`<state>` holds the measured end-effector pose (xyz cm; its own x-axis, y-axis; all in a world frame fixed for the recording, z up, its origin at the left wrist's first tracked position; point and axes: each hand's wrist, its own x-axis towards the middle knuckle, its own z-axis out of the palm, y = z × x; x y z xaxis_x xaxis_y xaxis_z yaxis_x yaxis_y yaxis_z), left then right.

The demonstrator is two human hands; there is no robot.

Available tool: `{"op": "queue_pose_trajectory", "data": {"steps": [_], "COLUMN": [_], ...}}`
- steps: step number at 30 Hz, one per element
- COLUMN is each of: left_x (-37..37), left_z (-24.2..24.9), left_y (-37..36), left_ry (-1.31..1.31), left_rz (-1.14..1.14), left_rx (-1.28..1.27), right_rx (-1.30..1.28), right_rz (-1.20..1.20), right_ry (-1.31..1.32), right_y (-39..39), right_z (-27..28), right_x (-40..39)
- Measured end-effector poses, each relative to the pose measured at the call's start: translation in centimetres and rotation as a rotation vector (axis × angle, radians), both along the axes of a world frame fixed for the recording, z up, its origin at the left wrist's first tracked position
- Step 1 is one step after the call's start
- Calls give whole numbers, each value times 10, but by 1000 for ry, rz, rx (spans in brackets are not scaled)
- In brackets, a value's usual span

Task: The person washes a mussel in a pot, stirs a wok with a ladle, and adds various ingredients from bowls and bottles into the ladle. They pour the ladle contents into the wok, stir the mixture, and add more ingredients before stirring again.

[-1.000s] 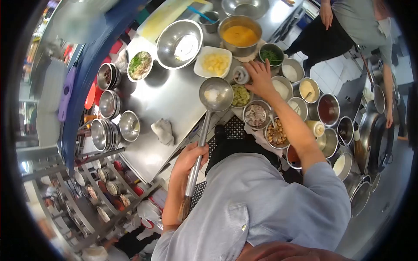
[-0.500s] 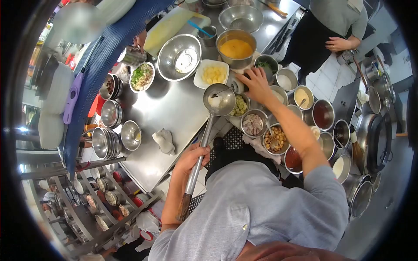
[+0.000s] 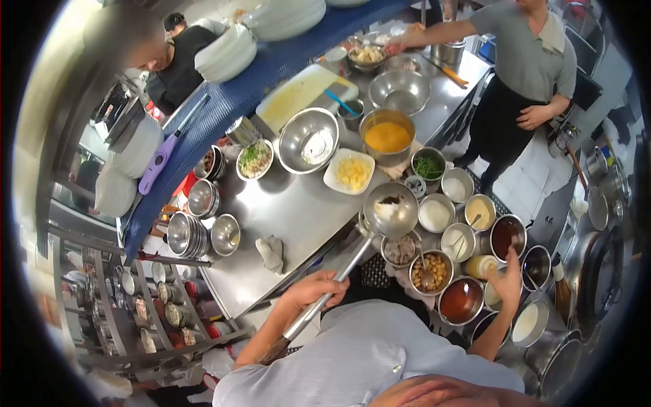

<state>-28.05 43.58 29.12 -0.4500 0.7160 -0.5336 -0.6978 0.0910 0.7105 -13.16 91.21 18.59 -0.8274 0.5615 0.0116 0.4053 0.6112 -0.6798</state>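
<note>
Left hand [image 3: 320,292] grips ladle [image 3: 391,216], its contents beyond the grip unclear; right hand [image 3: 506,279] is by squeeze bottle [image 3: 480,266], can't tell if gripping.

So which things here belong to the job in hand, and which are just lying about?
In the job:
Ladle holding white and dark contents, in the left hand
Probably the squeeze bottle and dark red sauce beside the right hand

Apparently lying about:
Crumpled cloth
Purple-handled tool
Stacked metal bowls
</note>
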Motion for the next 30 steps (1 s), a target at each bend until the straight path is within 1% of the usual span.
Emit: {"op": "queue_pose_trajectory", "data": {"steps": [2, 3, 5, 6, 7, 9, 10, 11, 12, 13, 14, 15, 16, 17, 18, 19, 20, 21, 22, 23, 24, 26, 28, 29, 30], "left_x": [-7, -12, -19, -22, -27, -38, -45, -51, -55, -58, -61, -67, -74, -76, -74, -77, -75, -79, -80, -81, -83, -82, -81, -80, -79], "left_z": [1, -2, -9, -14, -18, -23, -27, -34, -35, -36, -36, -33, -48, -48, -30, -28, -18, -26, -29, -30, -29, -30, -32, -30, -27], "left_y": [16, 24, 34, 38, 41, 41, 39, 35, 31, 27, 20, 13, 8, 4, 6, 5, 6, 6, 6, 6, 9, 14, 19, 21, 26], "left_ry": [-48, -28, -2, -16, -27, -32, -44, -8, -7, 42, 81, 112, 149, 195, 254, 219, 179, 129, 108, 100, 88, 70, 84, 83, 96], "left_rz": [-68, -112, -160, -175, -193, -256, -297, -328, -326, -345, -381, -439, -484, -459, -421, -456, -428, -475, -538, -556, -561, -608, -644, -665, -693], "left_rx": [44, 52, 64, 76, 90, 95, 92, 115, 116, 113, 108, 84, 67, 54, -67, -63, -86, -58, -65, -52, -31, -14, -5, 1, -15], "right_rx": [-299, -287, 82, 89, 41, -31, -1, 27, 23, -81, 147, -178, -328, -364, -369, -337, -57, 106, 315, 424, 478, 640, 743, 747, 743], "right_rz": [12, 8, -32, -41, -154, -300, -298, -288, -286, -229, -222, -129, 35, 29, -27, -47, 53, 110, 109, 159, 190, 262, 279, 251, 229], "right_ry": [-70, -48, 101, 108, 103, 233, 285, 334, 230, 360, 401, 606, 756, 665, 576, 450, 220, 55, -294, -521, -697, -973, -1068, -1136, -1148], "right_y": [-12, -15, -29, -36, -42, -48, -41, -37, -37, -43, -46, -73, -92, -89, -97, -114, -130, -137, -156, -160, -166, -165, -167, -173, -175], "right_z": [-1, -15, -58, -60, -60, -66, -59, -36, 11, 50, 77, 126, 152, 142, 133, 139, 160, 157, 175, 174, 181, 170, 172, 186, 195], "right_x": [10, 13, 10, 6, 0, -4, -1, 4, 7, 11, 19, 10, 3, 4, -4, -14, -30, -40, -50, -57, -66, -83, -97, -105, -109]}}
